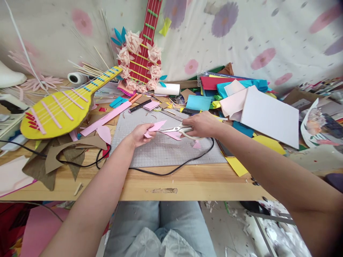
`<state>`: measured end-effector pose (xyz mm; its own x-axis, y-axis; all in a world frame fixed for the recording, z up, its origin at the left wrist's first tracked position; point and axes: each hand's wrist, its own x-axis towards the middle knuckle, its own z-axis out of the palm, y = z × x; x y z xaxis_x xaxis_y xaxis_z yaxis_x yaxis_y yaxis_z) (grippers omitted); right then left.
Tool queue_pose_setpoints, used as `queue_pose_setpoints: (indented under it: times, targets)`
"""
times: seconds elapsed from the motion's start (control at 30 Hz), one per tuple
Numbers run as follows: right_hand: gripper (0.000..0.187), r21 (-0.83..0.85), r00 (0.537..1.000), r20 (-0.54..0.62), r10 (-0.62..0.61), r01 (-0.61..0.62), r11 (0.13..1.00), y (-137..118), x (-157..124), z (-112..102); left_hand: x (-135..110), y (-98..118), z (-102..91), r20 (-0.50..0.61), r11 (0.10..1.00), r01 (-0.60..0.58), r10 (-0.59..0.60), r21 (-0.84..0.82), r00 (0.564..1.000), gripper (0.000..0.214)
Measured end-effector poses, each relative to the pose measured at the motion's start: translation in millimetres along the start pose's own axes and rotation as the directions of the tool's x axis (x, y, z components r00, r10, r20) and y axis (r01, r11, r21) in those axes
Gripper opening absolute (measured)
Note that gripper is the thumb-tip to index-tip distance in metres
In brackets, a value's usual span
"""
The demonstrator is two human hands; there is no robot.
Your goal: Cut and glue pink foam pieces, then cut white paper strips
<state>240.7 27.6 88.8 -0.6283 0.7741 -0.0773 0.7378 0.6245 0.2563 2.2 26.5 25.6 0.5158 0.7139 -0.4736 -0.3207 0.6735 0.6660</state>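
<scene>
My left hand pinches a small pink paper piece above the grey cutting mat. My right hand grips the handles of a pair of scissors, whose blades point left and meet the pink piece. Small pink offcuts lie on the mat under the scissors. Both hands are closed.
A yellow paper guitar lies at left and a red guitar with paper flowers leans on the wall. Coloured paper sheets and a white board pile at right. A black cable crosses the mat. Brown cardboard scraps lie front left.
</scene>
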Motion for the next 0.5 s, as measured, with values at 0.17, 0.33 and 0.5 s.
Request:
queue_pose_setpoints:
  times: [0.17, 0.33, 0.5]
  targets:
    - [0.031, -0.017, 1.0, -0.005, -0.014, 0.014, 1.0, -2.3, 2.5, -0.5, -0.2, 1.1, -0.2, 0.035, 0.999, 0.033, -0.032, -0.014, 0.999, 0.019]
    - [0.028, -0.025, 1.0, -0.011, -0.02, 0.02, 0.999, -0.1, 3.8, -1.1, -0.8, 2.3, 0.0, 0.045, 0.999, 0.051, -0.051, 0.007, 0.998, 0.023]
    - [0.027, -0.017, 1.0, -0.012, -0.022, 0.022, 1.0, 1.7, 3.1, -1.1, -0.6, 2.9, -1.0, 0.067, 0.997, 0.075, -0.075, 0.008, 0.995, 0.024]
